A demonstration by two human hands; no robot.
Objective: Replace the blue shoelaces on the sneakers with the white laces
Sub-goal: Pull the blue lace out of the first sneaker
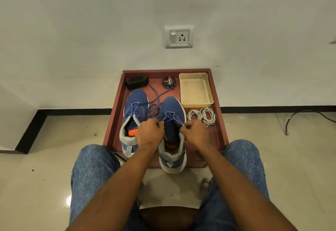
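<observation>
text: "Cherry" | on: lid of round black polish tin [169,82] | other small print: unreadable

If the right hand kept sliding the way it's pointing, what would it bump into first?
Probably the white laces. The right hand, pinching a blue lace on the right sneaker, points away from the person, and the coiled laces lie just beyond its knuckles on the tray. Height is hard to judge, so it might pass over them.

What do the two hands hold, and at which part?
Both hands pinch the blue lace of the right sneaker, near its top eyelets.
</observation>
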